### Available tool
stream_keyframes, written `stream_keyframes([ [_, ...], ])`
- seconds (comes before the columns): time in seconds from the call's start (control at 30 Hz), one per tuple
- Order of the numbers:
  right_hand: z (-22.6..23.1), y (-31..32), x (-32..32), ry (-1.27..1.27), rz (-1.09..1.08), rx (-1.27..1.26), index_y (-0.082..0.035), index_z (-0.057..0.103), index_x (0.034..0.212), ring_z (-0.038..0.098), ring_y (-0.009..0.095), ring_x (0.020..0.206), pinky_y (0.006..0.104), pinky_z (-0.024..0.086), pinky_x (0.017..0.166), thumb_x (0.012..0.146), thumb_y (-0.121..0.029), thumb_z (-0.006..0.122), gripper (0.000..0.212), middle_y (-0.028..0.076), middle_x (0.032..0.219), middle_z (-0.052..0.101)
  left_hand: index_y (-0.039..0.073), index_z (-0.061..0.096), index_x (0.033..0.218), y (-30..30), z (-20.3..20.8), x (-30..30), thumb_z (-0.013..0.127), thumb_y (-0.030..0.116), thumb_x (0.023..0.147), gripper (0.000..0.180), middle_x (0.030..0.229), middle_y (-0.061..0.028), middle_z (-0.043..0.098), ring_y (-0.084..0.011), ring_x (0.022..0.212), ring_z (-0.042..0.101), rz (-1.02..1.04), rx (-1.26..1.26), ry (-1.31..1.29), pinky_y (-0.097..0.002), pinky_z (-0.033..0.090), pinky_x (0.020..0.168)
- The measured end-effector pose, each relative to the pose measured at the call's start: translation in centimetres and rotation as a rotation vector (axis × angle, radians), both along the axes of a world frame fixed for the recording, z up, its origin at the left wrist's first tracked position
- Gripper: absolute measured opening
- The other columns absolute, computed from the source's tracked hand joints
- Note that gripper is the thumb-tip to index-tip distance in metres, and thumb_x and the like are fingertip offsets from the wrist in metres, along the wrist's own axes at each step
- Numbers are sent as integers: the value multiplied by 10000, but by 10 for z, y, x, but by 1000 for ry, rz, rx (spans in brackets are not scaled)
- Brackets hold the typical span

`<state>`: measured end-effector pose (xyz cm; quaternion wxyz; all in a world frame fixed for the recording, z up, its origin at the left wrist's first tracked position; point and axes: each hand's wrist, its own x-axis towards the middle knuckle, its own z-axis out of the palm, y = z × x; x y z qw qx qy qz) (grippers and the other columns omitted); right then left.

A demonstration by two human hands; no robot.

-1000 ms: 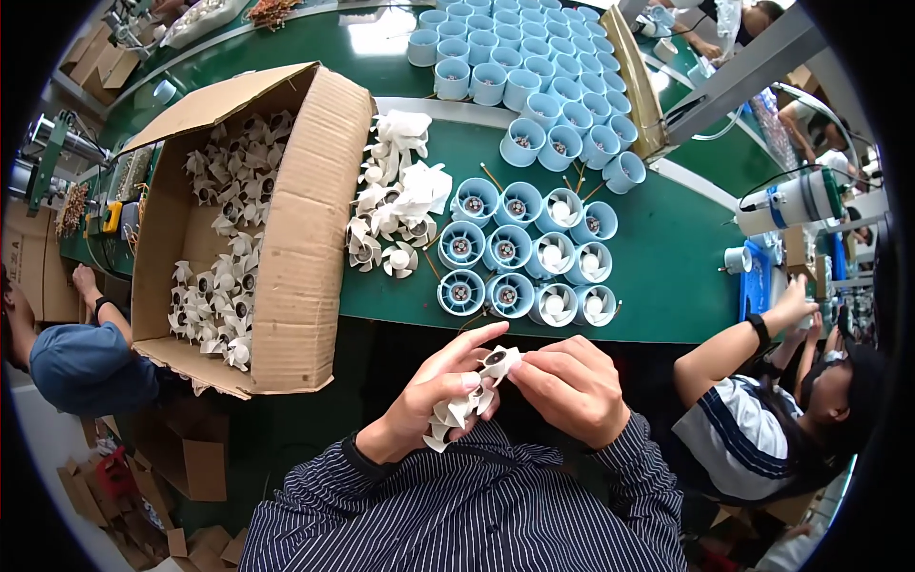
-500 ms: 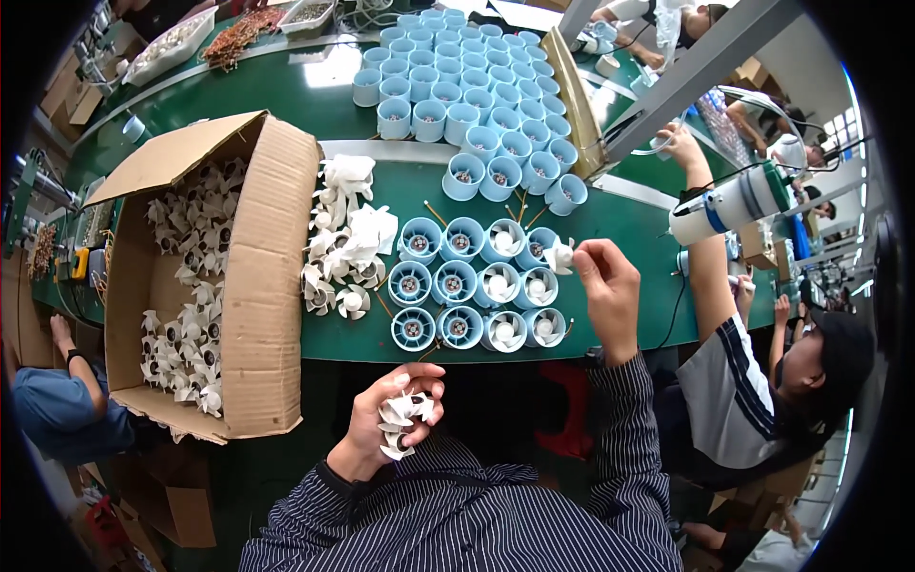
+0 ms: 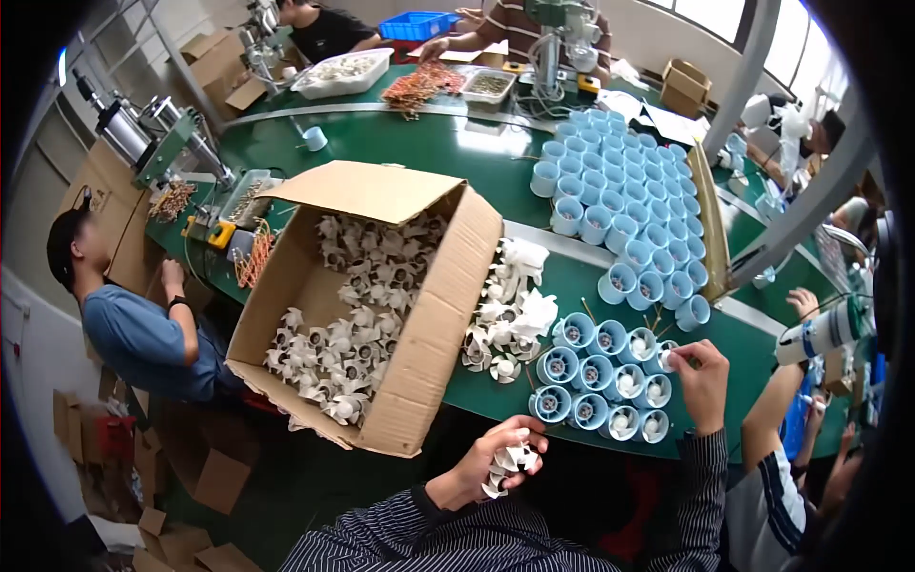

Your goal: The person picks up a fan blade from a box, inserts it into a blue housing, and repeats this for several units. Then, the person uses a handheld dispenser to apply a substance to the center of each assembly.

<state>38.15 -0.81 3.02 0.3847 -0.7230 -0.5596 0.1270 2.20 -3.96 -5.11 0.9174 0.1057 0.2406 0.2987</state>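
A: How many blue cups (image 3: 593,373) are standing up front?

B: 12, in 3 rows x 4. 5 are holding 1 white fan (image 3: 627,382) ea., 6 are showing bare insides, & no. 12 is sitting by the R hand (image 3: 703,379).

A: Qty in hands?

B: R is pinching 1. L hand (image 3: 491,462) is clutching several; they're overlapping, so no exact ct.

A: Back cups (image 3: 613,200)?

B: Dozens are standing there, crowding too close for an exact no. + 1 lone cup (image 3: 315,139) is sitting far L.

A: Containers?

B: 1 big carton (image 3: 434,324) is holding dozens of fans. 2 white trays (image 3: 348,86) & 1 blue bin (image 3: 419,33) are sitting far back.
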Motion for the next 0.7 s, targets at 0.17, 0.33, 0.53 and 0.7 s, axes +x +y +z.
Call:
stream_keyframes([
  [0.17,2,3,1,-104,59,-76,41,763,877,643,227,691,352,494,653,828,-20,784,81,131,769,654,0,492,1369,-6,0,2,552,248,1044,413,1107,-167,585,-234,843,645,-10,16,-33,-237,464,418],
  [0.33,1,1,3,-134,64,-67,43,758,861,642,242,680,358,482,640,807,-26,797,96,133,759,657,4,488,1369,-3,4,3,555,247,1037,417,1111,-162,585,-232,843,648,-31,29,-12,-240,468,412],
  [0.53,9,9,6,-340,107,-174,10,753,806,669,341,718,413,528,680,791,-126,830,157,164,785,673,-20,546,1291,-1,2,0,531,260,1037,379,1110,-168,595,-245,842,650,-65,-21,-93,-242,476,408],
  [0.7,35,0,-43,-290,168,-83,4,751,966,663,230,701,344,509,644,869,-115,801,162,123,821,680,-57,595,1155,0,3,1,496,288,1052,373,1110,-193,612,-261,840,653,-57,-15,-198,-251,485,410],
])
